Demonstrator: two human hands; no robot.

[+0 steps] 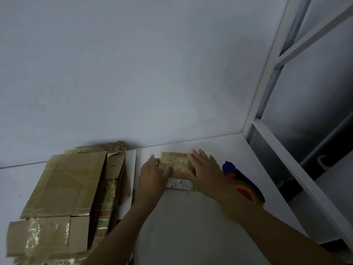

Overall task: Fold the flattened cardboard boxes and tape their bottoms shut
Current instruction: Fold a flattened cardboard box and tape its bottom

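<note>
Most of the task is judged to be left. On the white worktop (191, 226), a large stack of flattened boxes (63, 188) is seen at the lower left of the frame, not yet folded, though old glossy tape is carried on several.

One small box (175, 161) at the lower centre has been set up. Shiny tape is seen across its upturned face, so its bottom is taken to be nearly sealed; this cannot be confirmed through the blur.

The box is pressed between both hands. The left hand (152, 173) is laid against its left end with the thumb across the top. The right hand (206, 169) is spread flat over its right part, fingers (198, 155) straight and wide.

A blue and orange tape dispenser (232, 167) is left just right of the right hand.
</note>
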